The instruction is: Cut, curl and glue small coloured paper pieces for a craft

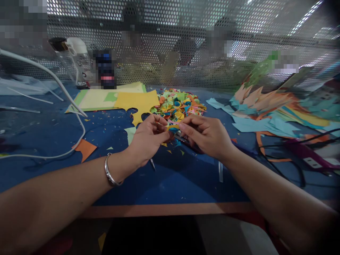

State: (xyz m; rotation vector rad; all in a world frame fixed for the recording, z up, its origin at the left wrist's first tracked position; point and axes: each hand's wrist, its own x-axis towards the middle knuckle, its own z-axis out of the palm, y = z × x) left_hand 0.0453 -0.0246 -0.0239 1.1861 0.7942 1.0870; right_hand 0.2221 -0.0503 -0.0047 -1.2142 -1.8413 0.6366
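Observation:
My left hand (148, 140) and my right hand (205, 134) meet over the blue table top (175, 177), fingers pinched together on a small yellow and blue paper piece (172, 128). A silver bangle (109, 171) circles my left wrist. Just behind the hands lies a heap of several curled coloured paper pieces (179, 104). A thin metal tool (152, 164) pokes out under my left hand; what holds it is hidden.
Yellow and green paper sheets (119, 99) lie at the back left, cut teal and orange paper scraps (273, 111) at the right. A white cable (63, 95) loops at the left. A bottle (77, 63) and a dark can (105, 69) stand by the mesh wall. Black cables (292, 166) run at the right.

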